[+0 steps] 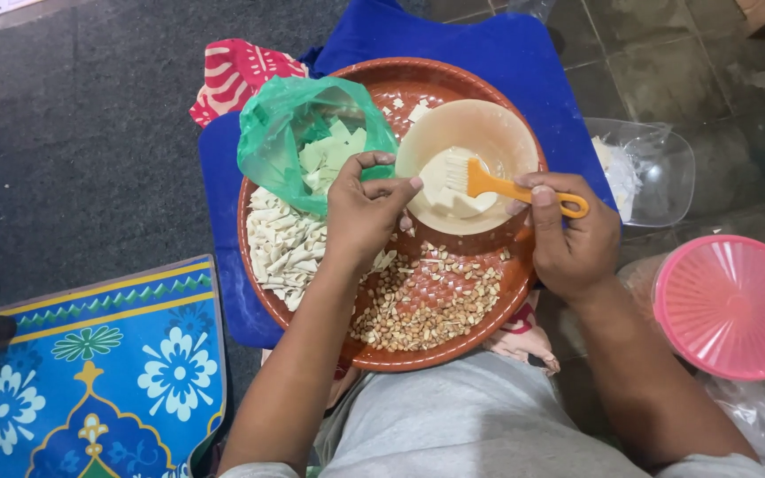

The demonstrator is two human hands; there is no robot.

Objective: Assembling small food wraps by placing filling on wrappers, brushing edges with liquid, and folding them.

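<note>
Landmark: the round red-brown tray [489, 327] rested on the person's lap, over a blue board [524, 62]; all positions below were referenced to it.
Right hand [573, 243]: positioned at the tray's right rim; its fingers were closed around the orange handle of a pastry brush [489, 184].
Brush position: the pale bristles lay inside the cream bowl [498, 133], touching a white square wrapper [449, 181] in the bowl.
Bowl position: seated on the tray's upper right area.
Left hand [365, 217]: held over the tray's centre, just left of the bowl; thumb and forefinger were curled in a pinch. Whether they gripped anything cannot be told.
Green plastic bag [298, 133]: on the tray's upper left, open, with pale cut squares inside.
Folded pieces [281, 248]: a heap of whitish rolled strips on the tray's left side.
Nuts [427, 305]: a scatter of small tan pieces across the tray's lower half.
Outside the tray: a clear plastic container [652, 164] to the right, a pink ribbed lid [732, 305] at lower right, a patterned blue mat [108, 372] at lower left.
Step in hand: judged as brushing a wrapper in the bowl.
Next move requirement: likely a light stroke to the wrapper's edges, with the left hand steadying it.
</note>
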